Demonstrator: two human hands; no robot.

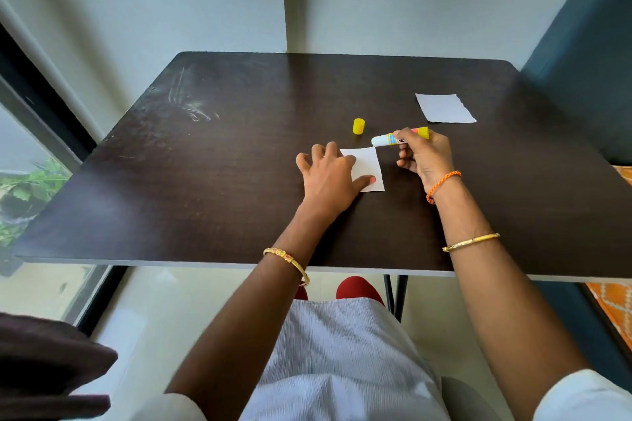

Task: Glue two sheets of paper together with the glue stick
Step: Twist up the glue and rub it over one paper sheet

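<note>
The right hand (422, 155) curls its fingers round the uncapped white-and-yellow glue stick (398, 137), its white tip just above the far right corner of the small white paper square (367, 167). The left hand (328, 178) presses spread, straight fingers on that square's left side. The yellow cylindrical cap (358, 126) stands just beyond the square; a second white paper sheet (444, 108) lies well beyond it, to the right, on the dark wooden table (171, 181).

Head camera looks steeply down, seemingly close.
</note>
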